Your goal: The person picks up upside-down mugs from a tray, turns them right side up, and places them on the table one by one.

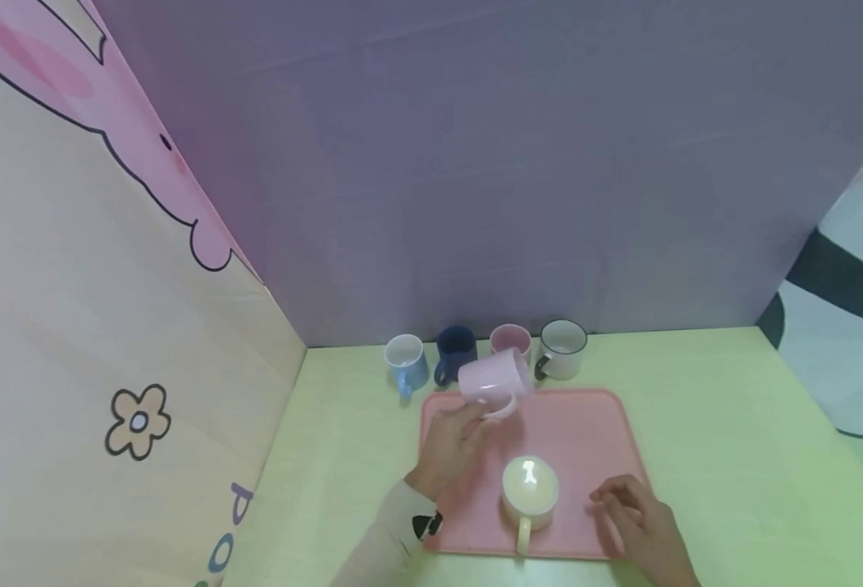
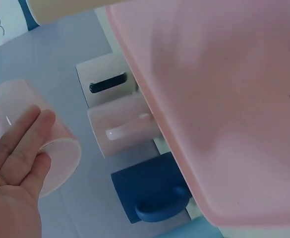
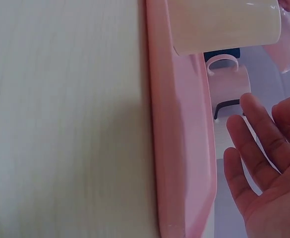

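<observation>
My left hand [image 1: 447,447] grips a light pink mug [image 1: 491,377] by its handle side, above the far left part of the pink tray [image 1: 585,432]. The mug is tipped onto its side, its mouth facing right in the head view. In the left wrist view, two fingers [image 2: 23,131] lie along its wall near the rim. A cream-yellow mug [image 1: 530,494] stands upright on the tray, handle towards me. Over the tray's right edge, my right hand [image 1: 644,526] is relaxed with fingers loosely bent, holding nothing.
Behind the tray stand a light blue mug [image 1: 411,367], a dark blue mug [image 1: 456,350], another pink mug [image 1: 510,337] and a white mug [image 1: 565,359] with black rim and handle. A grey-purple wall [image 1: 475,179] rises behind them; a printed panel [image 1: 108,326] borders the left.
</observation>
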Available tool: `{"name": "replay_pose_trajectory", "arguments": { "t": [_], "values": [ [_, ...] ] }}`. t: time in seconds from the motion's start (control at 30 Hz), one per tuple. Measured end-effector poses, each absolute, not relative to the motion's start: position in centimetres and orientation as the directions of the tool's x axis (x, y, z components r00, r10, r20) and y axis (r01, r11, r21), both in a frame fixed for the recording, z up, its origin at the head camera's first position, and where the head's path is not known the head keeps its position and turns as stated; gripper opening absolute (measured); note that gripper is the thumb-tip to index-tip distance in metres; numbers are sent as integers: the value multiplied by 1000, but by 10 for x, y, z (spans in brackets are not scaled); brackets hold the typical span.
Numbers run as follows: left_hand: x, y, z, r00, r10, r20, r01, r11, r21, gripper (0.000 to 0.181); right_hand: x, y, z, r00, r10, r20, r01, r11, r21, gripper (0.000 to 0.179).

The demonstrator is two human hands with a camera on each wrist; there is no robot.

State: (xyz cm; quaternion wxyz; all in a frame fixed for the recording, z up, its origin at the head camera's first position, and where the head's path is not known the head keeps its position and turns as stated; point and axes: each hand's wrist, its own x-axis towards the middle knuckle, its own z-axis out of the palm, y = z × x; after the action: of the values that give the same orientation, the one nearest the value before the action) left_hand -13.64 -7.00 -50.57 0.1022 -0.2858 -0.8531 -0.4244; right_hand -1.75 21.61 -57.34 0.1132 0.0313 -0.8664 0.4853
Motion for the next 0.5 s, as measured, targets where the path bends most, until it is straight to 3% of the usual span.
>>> {"name": "replay_pose_trajectory", "arguments": {
  "t": [0.5],
  "values": [
    [-127, -52, -501, -806, 292, 514, 582, 234, 779, 21, -29, 214, -565, -941, 61, 333, -263, 487, -832, 19]
  ]
}}
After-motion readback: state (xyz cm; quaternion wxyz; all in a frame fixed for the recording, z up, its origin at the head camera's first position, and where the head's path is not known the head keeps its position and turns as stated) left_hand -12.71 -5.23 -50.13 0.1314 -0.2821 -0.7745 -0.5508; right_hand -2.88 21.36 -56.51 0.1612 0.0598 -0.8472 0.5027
